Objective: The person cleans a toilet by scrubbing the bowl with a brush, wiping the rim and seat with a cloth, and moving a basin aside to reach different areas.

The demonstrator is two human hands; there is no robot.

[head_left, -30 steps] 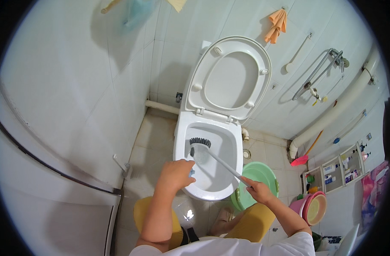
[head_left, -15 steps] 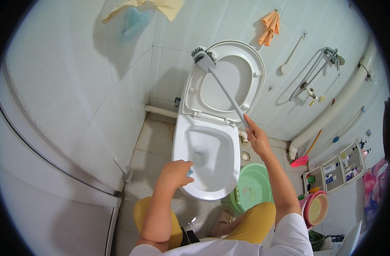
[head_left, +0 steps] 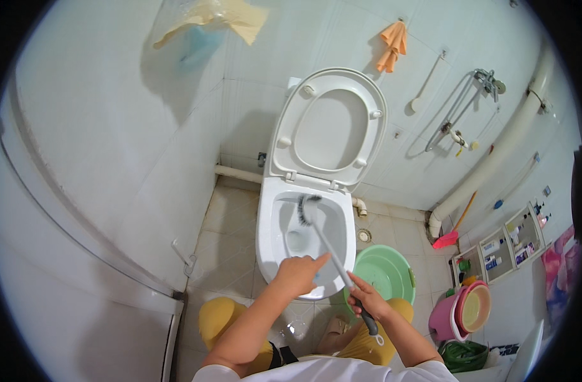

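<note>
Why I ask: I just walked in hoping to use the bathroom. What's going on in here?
A person's right hand holds a grey toilet brush, its bristled head inside the toilet bowl. The left hand is over the bowl's front, close beside the brush; something blue shows under its fingers, too hidden to name. The toilet seat and lid stand raised, and a green basin sits on the floor to the right of the bowl.

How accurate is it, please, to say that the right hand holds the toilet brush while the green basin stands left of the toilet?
Only the side is wrong: the head view shows the green basin standing right of the toilet; the right hand does hold the toilet brush.
</note>
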